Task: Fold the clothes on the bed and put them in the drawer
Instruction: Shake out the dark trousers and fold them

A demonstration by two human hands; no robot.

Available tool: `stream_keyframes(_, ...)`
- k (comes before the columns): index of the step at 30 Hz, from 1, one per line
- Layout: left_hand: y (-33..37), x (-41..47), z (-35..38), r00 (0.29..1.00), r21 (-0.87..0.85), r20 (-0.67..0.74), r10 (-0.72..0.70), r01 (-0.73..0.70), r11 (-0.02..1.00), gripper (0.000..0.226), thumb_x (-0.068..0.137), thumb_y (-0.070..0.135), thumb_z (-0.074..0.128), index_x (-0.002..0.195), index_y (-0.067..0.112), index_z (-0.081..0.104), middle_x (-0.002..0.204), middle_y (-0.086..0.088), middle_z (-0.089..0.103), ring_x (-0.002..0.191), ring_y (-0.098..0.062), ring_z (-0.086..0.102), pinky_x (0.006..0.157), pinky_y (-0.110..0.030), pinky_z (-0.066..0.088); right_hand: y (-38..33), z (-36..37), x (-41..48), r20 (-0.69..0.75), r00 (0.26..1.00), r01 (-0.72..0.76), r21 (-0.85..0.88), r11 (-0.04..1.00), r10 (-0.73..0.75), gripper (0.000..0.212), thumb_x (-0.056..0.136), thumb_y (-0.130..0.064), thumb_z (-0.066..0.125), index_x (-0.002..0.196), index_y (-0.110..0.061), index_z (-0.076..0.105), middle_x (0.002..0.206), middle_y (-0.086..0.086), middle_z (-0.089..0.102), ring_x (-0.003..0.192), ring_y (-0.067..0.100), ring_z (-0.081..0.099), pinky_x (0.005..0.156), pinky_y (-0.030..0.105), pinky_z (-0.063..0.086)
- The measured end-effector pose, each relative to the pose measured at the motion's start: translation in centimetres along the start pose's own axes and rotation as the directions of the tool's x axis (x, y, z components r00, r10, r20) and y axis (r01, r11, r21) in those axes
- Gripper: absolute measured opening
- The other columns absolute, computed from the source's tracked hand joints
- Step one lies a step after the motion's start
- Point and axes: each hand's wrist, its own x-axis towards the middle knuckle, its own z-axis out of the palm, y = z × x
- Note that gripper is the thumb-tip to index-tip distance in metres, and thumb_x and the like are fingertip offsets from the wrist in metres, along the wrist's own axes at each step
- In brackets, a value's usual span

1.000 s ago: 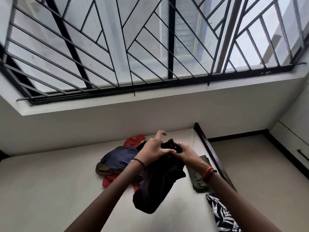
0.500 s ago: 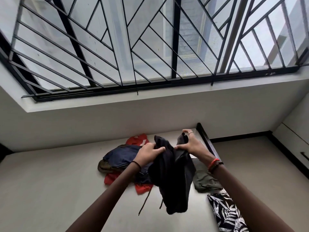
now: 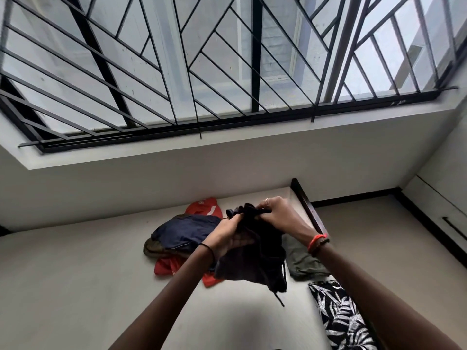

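Note:
I hold a black garment with drawstrings (image 3: 255,261) in the air above the bed (image 3: 75,274). My left hand (image 3: 227,236) grips its left side, and my right hand (image 3: 280,215) pinches the bunched top edge. Behind it on the bed lies a pile with a navy garment (image 3: 187,231) on top of a red one (image 3: 202,205). An olive green garment (image 3: 300,261) lies to the right near the bed's edge. A black-and-white leaf-print cloth (image 3: 341,317) lies at the lower right.
The bed's dark wooden frame (image 3: 308,208) runs along the right side, with bare floor (image 3: 391,236) beyond it. A white cabinet with a dark handle (image 3: 454,228) stands at the far right. A barred window (image 3: 227,59) fills the wall above the bed.
My hands have come closer together, bunching the black garment. It hung long and spread half a second ago and now sits gathered between my hands.

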Motion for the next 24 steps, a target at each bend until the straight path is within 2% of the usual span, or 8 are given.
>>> stream_keyframes(2, 0.0, -0.1, 0.1, 1.000, -0.061, -0.010, 0.003, -0.003, 0.998, 0.027, 0.100, 0.026, 0.045, 0.111, 0.007, 0.060, 0.095, -0.010, 0.068, 0.069, -0.016, 0.070, 0.063, -0.031, 0.060, -0.3, 0.8, -0.4, -0.019, 0.999, 0.043, 0.003, 0.999, -0.043, 0.021, 0.081, -0.002, 0.064, 0.098, -0.006, 0.074, 0.094, 0.007, 0.074, 0.081, 0.007, 0.064, 0.065, 0.002, 0.041)
stream_keyframes(4, -0.2, -0.3, 0.2, 1.000, -0.128, -0.028, 0.001, -0.004, 0.992, 0.028, 0.101, 0.026, 0.041, 0.105, 0.007, 0.061, 0.093, -0.010, 0.067, 0.068, -0.014, 0.069, 0.063, -0.031, 0.060, -0.6, 1.7, -0.7, -0.007, 0.995, 0.097, -0.039, 0.995, -0.097, 0.023, 0.084, -0.005, 0.061, 0.101, -0.009, 0.074, 0.096, 0.009, 0.074, 0.088, 0.013, 0.066, 0.073, 0.012, 0.045)
stream_keyframes(6, -0.4, -0.5, 0.4, 0.999, -0.187, -0.051, -0.003, -0.006, 0.982, 0.031, 0.102, 0.027, 0.036, 0.101, 0.008, 0.061, 0.090, -0.010, 0.067, 0.065, -0.013, 0.069, 0.059, -0.029, 0.059, -0.5, 2.8, -1.0, 0.005, 0.991, 0.136, -0.149, 0.979, -0.137, 0.025, 0.089, -0.015, 0.058, 0.110, -0.014, 0.071, 0.101, 0.009, 0.072, 0.097, 0.021, 0.059, 0.083, 0.025, 0.044)
stream_keyframes(9, -0.8, -0.8, 0.5, 0.996, -0.235, -0.086, -0.011, -0.009, 0.972, 0.036, 0.103, 0.026, 0.032, 0.100, 0.007, 0.062, 0.090, -0.012, 0.068, 0.063, -0.015, 0.070, 0.056, -0.029, 0.058, -0.6, 3.8, -1.5, -0.024, 0.993, 0.108, -0.232, 0.967, -0.117, 0.029, 0.094, -0.029, 0.054, 0.116, -0.016, 0.068, 0.107, 0.008, 0.067, 0.106, 0.025, 0.054, 0.091, 0.038, 0.042)
stream_keyframes(13, -1.0, -0.9, 0.6, 0.996, -0.228, -0.091, -0.005, -0.016, 0.974, 0.036, 0.102, 0.025, 0.033, 0.105, 0.005, 0.062, 0.092, -0.016, 0.068, 0.068, -0.021, 0.070, 0.060, -0.032, 0.059, -1.0, 3.2, -2.1, -0.046, 0.996, 0.073, -0.149, 0.986, -0.081, 0.029, 0.095, -0.030, 0.052, 0.117, -0.019, 0.066, 0.112, 0.007, 0.069, 0.106, 0.025, 0.062, 0.088, 0.035, 0.048)
stream_keyframes(19, -1.0, -0.8, 0.9, 0.997, -0.190, -0.064, 0.041, -0.052, 0.980, 0.034, 0.102, 0.023, 0.035, 0.097, 0.005, 0.063, 0.086, -0.015, 0.070, 0.066, -0.023, 0.070, 0.061, -0.033, 0.060, -0.6, 2.6, -1.7, -0.057, 0.997, 0.050, -0.174, 0.984, -0.060, 0.029, 0.095, -0.038, 0.050, 0.115, -0.022, 0.062, 0.108, 0.006, 0.068, 0.102, 0.025, 0.062, 0.083, 0.036, 0.048)
stream_keyframes(22, -0.8, -0.5, 0.9, 0.989, -0.121, -0.136, 0.053, -0.070, 0.990, 0.030, 0.099, 0.023, 0.040, 0.100, 0.005, 0.065, 0.092, -0.015, 0.069, 0.073, -0.023, 0.068, 0.061, -0.031, 0.058, -0.5, 2.8, -2.1, 0.050, 0.997, 0.061, -0.179, 0.982, -0.053, 0.053, 0.083, -0.058, 0.059, 0.125, -0.027, 0.052, 0.113, 0.000, 0.059, 0.106, 0.019, 0.058, 0.089, 0.037, 0.047)
stream_keyframes(24, -0.9, 0.0, 0.5, 0.976, -0.032, -0.203, 0.073, -0.081, 0.996, 0.029, 0.097, 0.026, 0.045, 0.097, 0.008, 0.068, 0.100, -0.014, 0.070, 0.084, -0.025, 0.068, 0.071, -0.033, 0.056, -0.2, 2.8, -2.4, 0.137, 0.990, 0.056, -0.232, 0.971, -0.025, 0.073, 0.074, -0.055, 0.068, 0.137, -0.033, 0.039, 0.119, -0.002, 0.054, 0.112, 0.018, 0.055, 0.094, 0.038, 0.045)
